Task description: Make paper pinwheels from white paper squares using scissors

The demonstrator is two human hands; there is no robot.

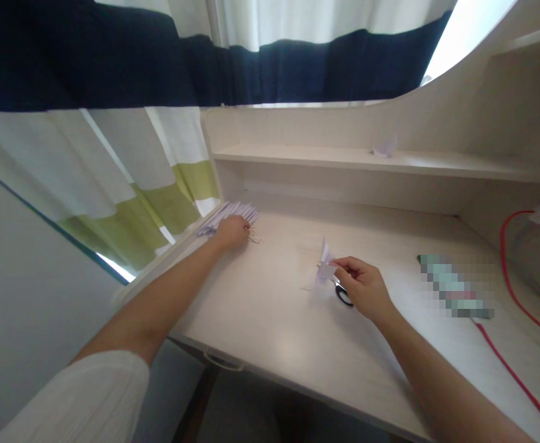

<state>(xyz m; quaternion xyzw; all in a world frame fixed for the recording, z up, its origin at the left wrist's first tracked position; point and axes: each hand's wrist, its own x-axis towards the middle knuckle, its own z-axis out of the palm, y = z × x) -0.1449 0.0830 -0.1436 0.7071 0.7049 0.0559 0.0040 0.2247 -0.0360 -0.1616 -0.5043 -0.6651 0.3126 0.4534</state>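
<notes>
From the head camera, the left hand (233,232) rests far out on a fan of pale paper strips (230,215) at the bench's (274,332) back left corner, fingers curled over them. The right hand (364,286) pinches a small folded paper piece (325,266) above the scissors (342,293). With the reach so stretched, a drag could scatter the strips off the edge, and the lightly held piece could crumple or snag the blades.
</notes>
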